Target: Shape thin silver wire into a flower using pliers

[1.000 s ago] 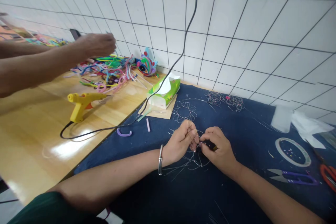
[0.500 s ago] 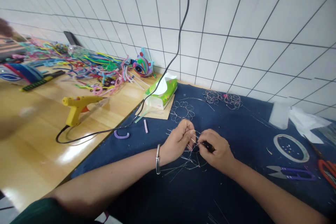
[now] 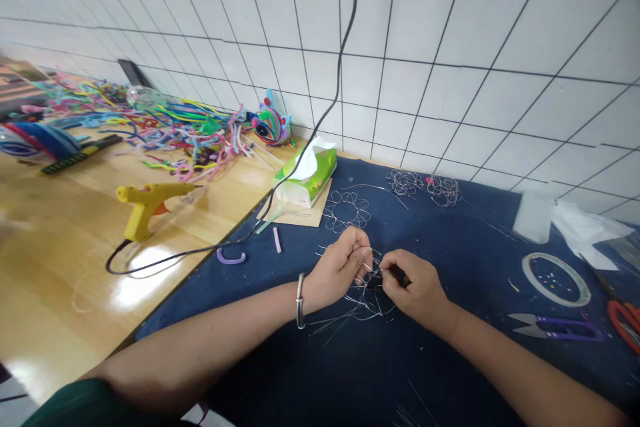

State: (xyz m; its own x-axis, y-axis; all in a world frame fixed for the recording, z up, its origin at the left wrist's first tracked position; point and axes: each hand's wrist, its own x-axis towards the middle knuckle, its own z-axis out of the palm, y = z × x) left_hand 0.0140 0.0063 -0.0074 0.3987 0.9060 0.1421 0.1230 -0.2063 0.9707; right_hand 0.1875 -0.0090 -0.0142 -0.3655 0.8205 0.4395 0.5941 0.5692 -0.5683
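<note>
My left hand (image 3: 345, 259) is closed, its thumb and fingers pinching thin silvery wires. They belong to a looped wire frame (image 3: 370, 310), which spreads over the dark cloth below both hands. Close on its right, my right hand (image 3: 417, 285) is closed around a small dark tool (image 3: 399, 275); the fingers cover most of it, so its kind is unclear. The right fingertips meet the wire beside the left fingers. Loose straight wires (image 3: 334, 325) lie near my left wrist. Behind the hands rests a flower-shaped wire ring (image 3: 347, 211).
A yellow glue gun (image 3: 143, 210) lies left, its cord crossing the table. A green tissue pack (image 3: 317, 177) stands behind. Tangled wire bundles (image 3: 443, 190) lie at the back. On the right are a tape roll (image 3: 530, 283), purple thread snips (image 3: 560, 327) and orange-handled scissors (image 3: 625, 323).
My right hand has shifted slightly, and the dark tool's tip no longer shows between the hands. My left hand keeps its pinch in nearly the same place.
</note>
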